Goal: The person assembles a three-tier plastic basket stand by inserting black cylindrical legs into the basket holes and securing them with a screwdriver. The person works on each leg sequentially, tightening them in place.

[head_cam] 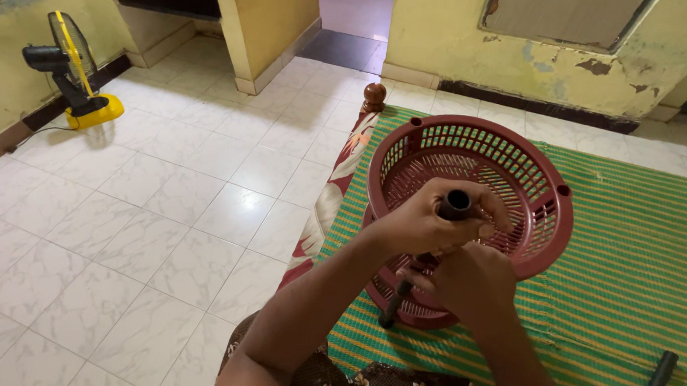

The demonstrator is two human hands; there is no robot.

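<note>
A maroon round plastic basket (520, 160) with slotted walls sits tilted above a second maroon basket tier (420, 309) on a green striped mat. My left hand (421, 222) grips a dark tube (457, 203) standing at the upper basket's near rim, its open end facing up. My right hand (469, 284) is just below, closed around the lower part of the same tube or its joint; the exact contact is hidden. Another dark tube (391, 306) leans by the lower tier.
The green striped mat (641, 259) covers a bed with a wooden post knob (375, 96). A loose dark tube (659, 380) lies on the mat at the right. A yellow and black fan (73, 73) stands on the white tiled floor (160, 206) at the left.
</note>
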